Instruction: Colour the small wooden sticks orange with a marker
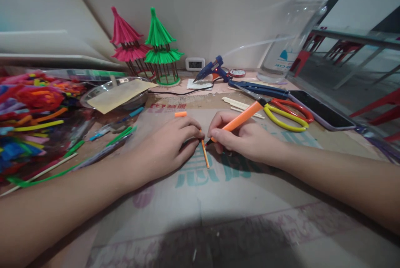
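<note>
My left hand (168, 145) lies on the cardboard sheet (237, 201), its fingers pinched on the top of a thin orange stick (205, 154) that runs toward me. My right hand (242, 139) grips an orange marker (240, 120) like a pen, its dark tip touching the stick next to my left fingertips. A small orange cap (180, 114) lies just beyond my left hand.
A heap of coloured paper strips (28, 114) fills the left. A metal bowl (93, 98) stands behind it. Pink (126, 43) and green (161, 45) paper pagodas stand at the wall. A glue gun (212, 69), scissors (286, 114), wooden sticks (234, 103) and a phone (321, 110) lie at the right.
</note>
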`<act>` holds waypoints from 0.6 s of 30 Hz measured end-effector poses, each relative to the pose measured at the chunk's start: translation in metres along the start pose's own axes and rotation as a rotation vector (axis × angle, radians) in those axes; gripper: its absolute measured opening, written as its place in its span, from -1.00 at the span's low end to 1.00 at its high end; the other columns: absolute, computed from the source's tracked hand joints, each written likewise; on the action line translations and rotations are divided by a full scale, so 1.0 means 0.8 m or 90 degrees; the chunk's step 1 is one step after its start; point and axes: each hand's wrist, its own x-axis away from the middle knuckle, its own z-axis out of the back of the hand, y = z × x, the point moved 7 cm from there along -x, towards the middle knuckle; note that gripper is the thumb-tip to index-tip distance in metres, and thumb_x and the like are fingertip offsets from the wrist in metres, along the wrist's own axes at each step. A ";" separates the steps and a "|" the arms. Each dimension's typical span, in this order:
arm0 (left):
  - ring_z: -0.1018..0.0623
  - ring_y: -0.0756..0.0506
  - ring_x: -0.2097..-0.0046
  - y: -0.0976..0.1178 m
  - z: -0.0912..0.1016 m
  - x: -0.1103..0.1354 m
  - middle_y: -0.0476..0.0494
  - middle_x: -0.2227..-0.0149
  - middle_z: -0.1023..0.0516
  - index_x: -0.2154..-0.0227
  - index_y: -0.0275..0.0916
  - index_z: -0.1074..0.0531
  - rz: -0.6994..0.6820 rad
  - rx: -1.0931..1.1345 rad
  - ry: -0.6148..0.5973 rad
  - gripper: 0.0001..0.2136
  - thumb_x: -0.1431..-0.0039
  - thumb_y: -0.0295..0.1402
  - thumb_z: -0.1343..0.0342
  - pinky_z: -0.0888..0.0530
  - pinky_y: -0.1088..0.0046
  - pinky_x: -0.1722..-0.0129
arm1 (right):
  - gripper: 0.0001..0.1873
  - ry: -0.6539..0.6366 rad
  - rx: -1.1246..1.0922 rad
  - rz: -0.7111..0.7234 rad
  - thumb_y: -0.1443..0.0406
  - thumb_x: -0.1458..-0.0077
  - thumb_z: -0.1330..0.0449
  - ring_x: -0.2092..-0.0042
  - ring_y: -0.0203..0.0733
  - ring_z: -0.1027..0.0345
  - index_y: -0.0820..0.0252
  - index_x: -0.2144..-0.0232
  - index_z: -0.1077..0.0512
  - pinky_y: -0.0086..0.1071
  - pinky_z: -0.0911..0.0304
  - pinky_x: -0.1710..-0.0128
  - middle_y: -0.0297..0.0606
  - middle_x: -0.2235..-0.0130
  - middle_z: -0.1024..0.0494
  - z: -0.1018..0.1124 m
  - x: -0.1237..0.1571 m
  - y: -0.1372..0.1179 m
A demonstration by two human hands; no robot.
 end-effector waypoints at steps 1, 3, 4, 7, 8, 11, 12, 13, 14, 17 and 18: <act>-0.51 -0.18 0.02 0.000 0.000 0.000 -0.21 0.06 -0.52 0.24 -0.25 -0.49 -0.001 0.001 0.001 -0.80 -0.37 -0.40 0.05 -0.45 0.20 0.00 | -0.86 0.005 0.002 -0.006 0.24 -0.25 -0.14 0.48 -0.34 -0.33 0.13 0.36 -0.31 -0.46 -0.18 0.49 -0.43 0.52 -0.47 0.001 -0.001 0.002; -0.50 -0.18 0.02 0.000 -0.001 0.000 -0.22 0.06 -0.52 0.24 -0.25 -0.49 0.000 0.004 0.000 -0.80 -0.37 -0.40 0.06 -0.45 0.20 -0.01 | -0.85 0.005 0.007 -0.012 0.24 -0.25 -0.14 0.47 -0.33 -0.34 0.13 0.36 -0.31 -0.45 -0.19 0.48 -0.42 0.51 -0.48 0.001 -0.002 0.005; -0.50 -0.18 0.02 0.000 -0.001 0.000 -0.22 0.06 -0.52 0.24 -0.25 -0.48 0.000 0.005 -0.001 -0.80 -0.37 -0.40 0.06 -0.45 0.20 -0.01 | -0.85 0.002 0.013 -0.014 0.24 -0.25 -0.14 0.47 -0.32 -0.34 0.13 0.37 -0.31 -0.44 -0.20 0.47 -0.41 0.51 -0.49 0.000 -0.003 0.006; -0.50 -0.19 0.02 0.000 -0.001 0.000 -0.22 0.06 -0.52 0.25 -0.25 -0.48 0.002 0.000 0.000 -0.80 -0.37 -0.41 0.06 -0.45 0.19 -0.01 | -0.82 -0.006 0.038 -0.014 0.22 -0.24 -0.16 0.48 -0.31 -0.32 0.14 0.40 -0.33 -0.42 -0.19 0.46 -0.40 0.52 -0.47 -0.001 -0.004 0.006; -0.50 -0.19 0.02 -0.001 -0.001 0.000 -0.22 0.06 -0.52 0.25 -0.25 -0.47 0.004 -0.004 0.000 -0.81 -0.37 -0.41 0.06 -0.45 0.19 -0.01 | -0.82 -0.004 0.046 -0.015 0.22 -0.23 -0.17 0.48 -0.31 -0.31 0.14 0.40 -0.34 -0.42 -0.19 0.46 -0.40 0.52 -0.47 -0.001 -0.004 0.007; -0.50 -0.18 0.02 -0.002 -0.002 0.000 -0.21 0.05 -0.52 0.26 -0.24 -0.47 0.005 -0.009 -0.001 -0.81 -0.37 -0.40 0.05 -0.45 0.21 -0.01 | -0.82 -0.004 0.050 -0.020 0.22 -0.23 -0.17 0.48 -0.32 -0.30 0.14 0.41 -0.34 -0.43 -0.18 0.46 -0.41 0.51 -0.47 -0.002 -0.004 0.006; -0.50 -0.17 0.02 -0.003 -0.002 0.000 -0.21 0.04 -0.52 0.26 -0.24 -0.47 0.005 -0.007 0.000 -0.81 -0.37 -0.40 0.06 -0.45 0.21 -0.01 | -0.82 -0.009 0.049 -0.023 0.23 -0.22 -0.17 0.48 -0.32 -0.30 0.14 0.42 -0.33 -0.43 -0.18 0.46 -0.41 0.52 -0.46 -0.002 -0.004 0.006; -0.50 -0.17 0.02 -0.003 -0.002 0.000 -0.21 0.05 -0.52 0.26 -0.24 -0.47 0.005 -0.004 0.002 -0.81 -0.37 -0.40 0.05 -0.45 0.21 -0.02 | -0.82 -0.017 0.048 -0.024 0.24 -0.21 -0.17 0.48 -0.32 -0.30 0.13 0.43 -0.33 -0.43 -0.18 0.47 -0.42 0.53 -0.46 -0.003 -0.003 0.005; -0.50 -0.18 0.02 -0.003 -0.002 0.000 -0.21 0.04 -0.53 0.25 -0.24 -0.48 0.005 -0.003 0.002 -0.80 -0.37 -0.40 0.05 -0.45 0.20 -0.02 | -0.82 -0.025 0.050 -0.026 0.26 -0.19 -0.18 0.49 -0.33 -0.30 0.13 0.44 -0.32 -0.43 -0.17 0.48 -0.43 0.54 -0.45 -0.004 -0.003 0.004; -0.51 -0.18 0.01 -0.002 -0.002 0.001 -0.21 0.04 -0.53 0.24 -0.25 -0.49 0.001 -0.002 0.003 -0.81 -0.36 -0.40 0.05 -0.46 0.20 -0.02 | -0.85 -0.048 0.057 -0.032 0.30 -0.13 -0.22 0.52 -0.33 -0.28 0.13 0.46 -0.34 -0.44 -0.17 0.50 -0.45 0.57 -0.43 -0.007 -0.001 0.002; -0.51 -0.18 0.01 -0.001 -0.002 0.000 -0.21 0.04 -0.53 0.23 -0.24 -0.49 0.001 -0.001 0.001 -0.81 -0.36 -0.40 0.05 -0.46 0.20 -0.02 | -0.85 -0.050 0.056 -0.030 0.31 -0.13 -0.22 0.52 -0.33 -0.28 0.13 0.46 -0.34 -0.44 -0.18 0.50 -0.45 0.57 -0.43 -0.008 -0.001 0.001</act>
